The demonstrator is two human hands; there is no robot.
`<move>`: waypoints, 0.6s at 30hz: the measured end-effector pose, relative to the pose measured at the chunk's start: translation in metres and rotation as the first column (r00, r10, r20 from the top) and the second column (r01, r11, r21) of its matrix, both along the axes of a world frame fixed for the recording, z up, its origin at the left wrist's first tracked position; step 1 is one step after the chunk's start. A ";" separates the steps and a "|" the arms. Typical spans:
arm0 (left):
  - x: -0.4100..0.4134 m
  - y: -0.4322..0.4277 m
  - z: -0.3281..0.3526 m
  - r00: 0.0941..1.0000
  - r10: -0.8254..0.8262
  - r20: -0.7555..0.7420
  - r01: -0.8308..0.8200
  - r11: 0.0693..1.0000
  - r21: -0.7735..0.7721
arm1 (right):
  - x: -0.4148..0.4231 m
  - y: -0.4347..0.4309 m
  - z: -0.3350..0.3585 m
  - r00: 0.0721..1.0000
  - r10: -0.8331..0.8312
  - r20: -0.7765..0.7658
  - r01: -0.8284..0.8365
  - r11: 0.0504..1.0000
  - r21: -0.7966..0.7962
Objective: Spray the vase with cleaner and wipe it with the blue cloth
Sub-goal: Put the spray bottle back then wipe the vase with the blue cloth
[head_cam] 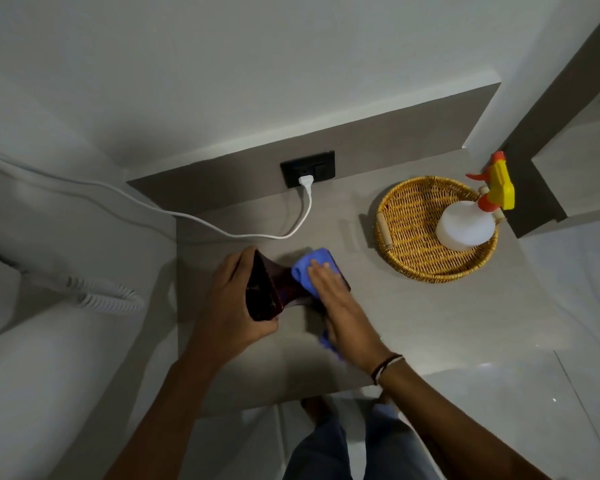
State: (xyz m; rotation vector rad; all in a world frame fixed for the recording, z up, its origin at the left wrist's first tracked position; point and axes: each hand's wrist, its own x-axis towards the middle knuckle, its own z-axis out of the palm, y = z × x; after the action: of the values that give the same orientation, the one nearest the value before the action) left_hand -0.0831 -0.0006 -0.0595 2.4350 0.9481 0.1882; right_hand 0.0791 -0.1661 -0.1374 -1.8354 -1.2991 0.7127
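Note:
A dark red glass vase [274, 289] lies tipped on its side just above the grey counter, its wide end toward the left. My left hand [232, 306] grips that wide end. My right hand [340, 306] presses the blue cloth [312, 268] flat against the vase's other end, and a fold of the cloth hangs out below the palm. The spray bottle [468, 223], white with a yellow and orange trigger head, stands in the wicker basket at the right, apart from both hands.
The round wicker basket [409, 216] sits at the counter's back right. A white plug and cord [305, 202] run from a black wall socket [307, 168] across the counter to the left. A coiled white cord [101, 292] lies on the white surface at left.

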 end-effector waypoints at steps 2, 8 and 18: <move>0.002 -0.001 0.001 1.000 -0.007 0.002 0.007 1.000 0.001 | 0.013 -0.001 0.003 0.990 -0.125 -0.062 0.117 0.986 -0.115; 0.015 -0.001 0.004 0.996 -0.014 0.084 0.021 0.997 -0.075 | -0.052 0.025 0.043 0.984 -0.085 -0.156 0.119 0.967 0.224; 0.008 -0.006 0.000 0.994 0.077 0.075 -0.079 0.996 0.033 | 0.026 -0.005 -0.008 0.951 -0.310 -0.003 0.309 0.948 -0.073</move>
State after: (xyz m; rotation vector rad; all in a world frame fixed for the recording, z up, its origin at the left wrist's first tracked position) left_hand -0.0753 -0.0071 -0.0590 2.4081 1.0162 0.3228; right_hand 0.1048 -0.1709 -0.1450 -2.0290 -0.9539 0.6064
